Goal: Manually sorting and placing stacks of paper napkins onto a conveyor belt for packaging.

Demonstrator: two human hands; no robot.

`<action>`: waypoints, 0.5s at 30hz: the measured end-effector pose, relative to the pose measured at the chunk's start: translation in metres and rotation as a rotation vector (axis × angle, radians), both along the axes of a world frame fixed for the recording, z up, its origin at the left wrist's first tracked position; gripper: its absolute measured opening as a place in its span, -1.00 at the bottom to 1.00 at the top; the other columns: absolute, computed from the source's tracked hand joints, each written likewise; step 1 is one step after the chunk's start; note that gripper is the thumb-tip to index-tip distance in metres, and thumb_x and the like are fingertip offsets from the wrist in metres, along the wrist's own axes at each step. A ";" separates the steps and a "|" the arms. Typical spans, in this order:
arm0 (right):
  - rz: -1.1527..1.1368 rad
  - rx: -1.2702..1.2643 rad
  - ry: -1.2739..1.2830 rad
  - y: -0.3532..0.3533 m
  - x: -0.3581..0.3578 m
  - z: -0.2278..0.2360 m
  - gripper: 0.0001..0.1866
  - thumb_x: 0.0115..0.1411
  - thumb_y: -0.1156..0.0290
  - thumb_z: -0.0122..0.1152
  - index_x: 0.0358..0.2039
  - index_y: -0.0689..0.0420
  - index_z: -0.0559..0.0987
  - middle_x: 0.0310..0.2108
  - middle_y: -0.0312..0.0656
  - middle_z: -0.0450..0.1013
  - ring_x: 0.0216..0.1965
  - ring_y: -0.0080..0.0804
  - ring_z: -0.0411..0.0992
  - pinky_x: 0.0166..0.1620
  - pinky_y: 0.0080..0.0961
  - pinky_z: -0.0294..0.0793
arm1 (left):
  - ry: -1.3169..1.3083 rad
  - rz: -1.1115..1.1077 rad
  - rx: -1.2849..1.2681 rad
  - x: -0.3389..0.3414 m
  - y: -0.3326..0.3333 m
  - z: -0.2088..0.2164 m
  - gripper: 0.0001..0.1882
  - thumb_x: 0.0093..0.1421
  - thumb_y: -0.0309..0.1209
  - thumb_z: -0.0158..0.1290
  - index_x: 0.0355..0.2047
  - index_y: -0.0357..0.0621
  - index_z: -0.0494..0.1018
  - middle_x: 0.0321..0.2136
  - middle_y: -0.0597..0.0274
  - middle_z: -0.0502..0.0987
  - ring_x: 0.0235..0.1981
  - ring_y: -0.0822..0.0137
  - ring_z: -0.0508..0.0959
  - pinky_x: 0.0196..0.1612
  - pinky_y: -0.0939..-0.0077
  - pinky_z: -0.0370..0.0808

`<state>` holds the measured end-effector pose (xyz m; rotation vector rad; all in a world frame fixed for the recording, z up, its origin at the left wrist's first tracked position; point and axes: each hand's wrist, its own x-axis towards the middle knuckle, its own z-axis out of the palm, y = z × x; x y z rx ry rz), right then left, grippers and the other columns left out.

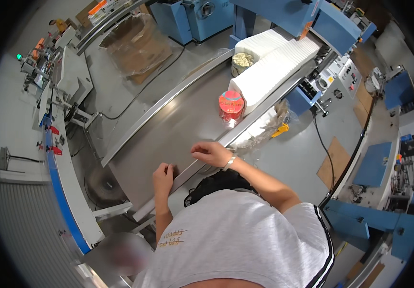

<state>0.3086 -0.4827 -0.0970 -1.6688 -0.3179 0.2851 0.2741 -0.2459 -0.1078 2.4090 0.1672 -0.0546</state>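
Note:
A long metal-topped table (161, 137) with a raised silver rim stretches away in front of me. My left hand (163, 178) is closed, fingers curled, over the near end of this table. To its right, my right hand (211, 153) hovers by the near rim, fingers loosely bent and a little apart from the thumb; nothing shows in it. Beyond the right hand stands a round red container (231, 106) with a pinkish lid. Two rows of stacked white sheets or pads (276, 67) lie farther up the table. A second round container (242, 62) with a yellowish top sits beside them.
A blue machine (283, 17) spans the table's far end. Below the right rim is a clear plastic bag (259, 127) with something yellow. A plastic-lined cardboard box (137, 45) stands on the floor at the far left, near a black cable (144, 91). More machines line both sides.

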 end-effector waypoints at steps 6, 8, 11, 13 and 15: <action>-0.176 -0.257 -0.337 -0.080 0.010 0.025 -0.84 0.10 0.45 0.22 -0.28 0.17 0.56 -0.45 -0.16 0.51 -0.45 -0.36 0.48 -0.35 -0.49 0.47 | -0.078 0.051 -0.035 0.007 -0.060 -0.008 -0.77 0.18 -0.26 0.04 -0.43 -0.19 0.49 -0.57 0.02 0.53 -0.53 0.03 0.53 -0.42 0.29 0.43; -0.307 -0.319 -0.529 -0.098 0.020 0.035 -0.83 0.03 0.51 0.26 -0.31 0.15 0.57 -0.39 -0.17 0.50 -0.38 -0.22 0.46 -0.29 -0.42 0.48 | -0.099 0.085 0.006 0.014 -0.072 -0.007 -0.77 0.17 -0.27 0.05 -0.43 -0.19 0.49 -0.57 0.02 0.53 -0.53 0.03 0.53 -0.42 0.28 0.43; -0.442 -0.432 -0.799 -0.120 0.042 0.051 -0.80 -0.01 0.54 0.27 -0.32 0.15 0.56 -0.30 -0.19 0.48 -0.26 -0.21 0.45 -0.21 -0.40 0.46 | -0.079 0.181 0.031 0.020 -0.086 0.002 -0.78 0.16 -0.28 0.05 -0.44 -0.18 0.50 -0.58 0.03 0.53 -0.53 0.03 0.53 -0.40 0.27 0.44; -0.408 -0.464 -0.800 -0.131 0.054 0.046 -0.74 -0.04 0.51 0.27 -0.26 0.13 0.56 -0.18 -0.21 0.47 -0.11 -0.19 0.41 -0.08 -0.34 0.40 | -0.072 0.266 0.053 0.019 -0.091 0.003 -0.79 0.16 -0.28 0.06 -0.44 -0.18 0.50 -0.59 0.02 0.53 -0.53 0.01 0.53 -0.41 0.26 0.44; -0.380 -0.573 -0.877 -0.136 0.065 0.048 -0.69 -0.04 0.46 0.28 -0.21 0.10 0.56 -0.11 -0.23 0.46 -0.03 -0.19 0.37 0.01 -0.28 0.33 | -0.139 0.263 0.086 0.020 -0.087 -0.004 -0.78 0.16 -0.30 0.07 -0.45 -0.22 0.50 -0.65 0.07 0.51 -0.61 0.22 0.51 -0.45 0.39 0.43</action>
